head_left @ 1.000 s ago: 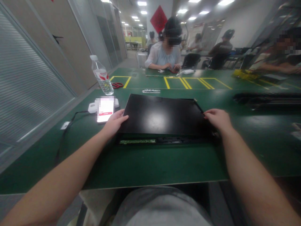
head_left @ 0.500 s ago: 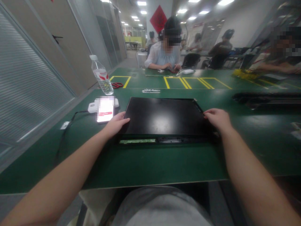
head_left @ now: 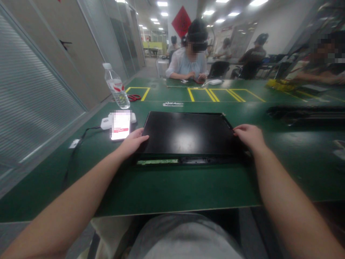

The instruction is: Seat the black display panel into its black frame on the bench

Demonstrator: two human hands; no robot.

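Note:
A black flat display panel [head_left: 185, 133] lies in front of me, with a bright reflection on its glossy face. My left hand [head_left: 134, 140] is closed on its left edge, thumb on top and fingers at the side. At the right edge my right hand [head_left: 250, 136] pinches the rim between thumb and fingers. Along the panel's near side shows a strip of green circuit board [head_left: 157, 162], beside a dark frame part [head_left: 199, 160]. What lies under the panel is hidden.
On the left stand a water bottle [head_left: 118, 88] and a lit phone [head_left: 120, 126] on a white device with a black cable. Red scissors [head_left: 134, 97] and small white pieces [head_left: 173, 104] lie beyond the panel. Dark long parts [head_left: 307, 113] lie right. A person [head_left: 188, 61] sits opposite.
Both of my hands and the panel stay where they were. Only the person opposite shifts their hands slightly.

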